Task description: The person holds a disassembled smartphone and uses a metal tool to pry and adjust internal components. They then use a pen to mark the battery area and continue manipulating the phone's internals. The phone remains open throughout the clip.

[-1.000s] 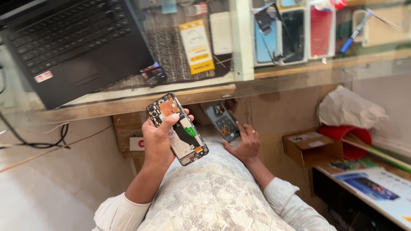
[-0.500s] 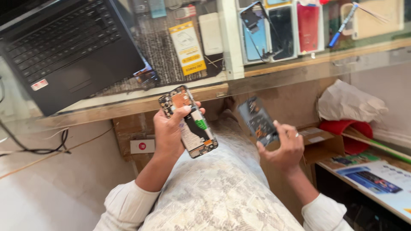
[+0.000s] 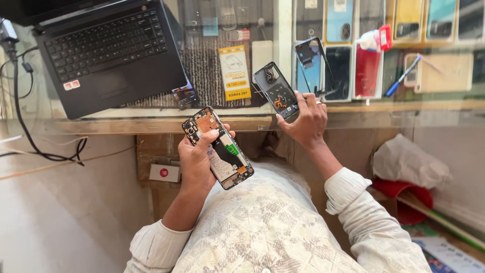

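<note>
**Glass counter, two phone parts in hand**

Surface: a glass-topped counter (image 3: 151, 119) with a wooden edge, phone covers and packets shelved beneath the glass. Black laptop (image 3: 108, 53) sits at upper left, cable (image 3: 30, 136) trailing off its side. A blue pen (image 3: 401, 78) lies at right. Below the counter: white bag (image 3: 409, 162) on something red.

Left hand (image 3: 194, 162) grips an opened phone (image 3: 218, 147), innards facing up, held over the lap just under the counter edge. Right hand (image 3: 305, 119) clasps a dark back frame (image 3: 277, 91) by its lower end.

Change: half a second ago the right hand held the frame low beside the lap; now it is raised over the glass. Left hand barely shifted.
</note>
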A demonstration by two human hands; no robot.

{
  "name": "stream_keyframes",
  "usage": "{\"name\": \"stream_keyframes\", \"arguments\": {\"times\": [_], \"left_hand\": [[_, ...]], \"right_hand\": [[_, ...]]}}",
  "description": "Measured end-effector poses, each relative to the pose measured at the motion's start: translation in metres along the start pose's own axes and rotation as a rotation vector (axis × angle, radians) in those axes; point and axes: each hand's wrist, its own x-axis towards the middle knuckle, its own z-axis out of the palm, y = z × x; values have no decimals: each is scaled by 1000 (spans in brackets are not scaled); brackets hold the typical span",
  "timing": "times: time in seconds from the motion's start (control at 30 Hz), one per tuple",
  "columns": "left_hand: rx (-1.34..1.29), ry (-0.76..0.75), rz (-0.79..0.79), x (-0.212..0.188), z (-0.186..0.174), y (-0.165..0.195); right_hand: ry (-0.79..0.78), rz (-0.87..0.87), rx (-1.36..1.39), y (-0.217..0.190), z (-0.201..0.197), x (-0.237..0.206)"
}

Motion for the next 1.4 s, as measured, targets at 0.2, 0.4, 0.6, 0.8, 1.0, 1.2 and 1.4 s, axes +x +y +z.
{"name": "stream_keyframes", "arguments": {"times": [0.2,0.4,0.6,0.8,1.0,1.2,1.4], "left_hand": [[-24,39,66,-2,14,-3],[-58,10,123,1,39,-10],[-99,3,121,17,68,-30],[-120,29,115,26,99,-53],[-181,80,134,35,120,-72],[-222,112,211,49,126,-85],[-256,106,221,63,135,-76]], "right_hand": [[-52,-4,15,2,-3,23],[19,10,188,20,-14,26],[-140,443,1095,59,-25,14],[-425,892,1781,104,-42,14],[-416,980,1862,136,-47,9],[-340,905,1815,159,-43,-15],[-432,945,1934,132,-43,-35]]}}
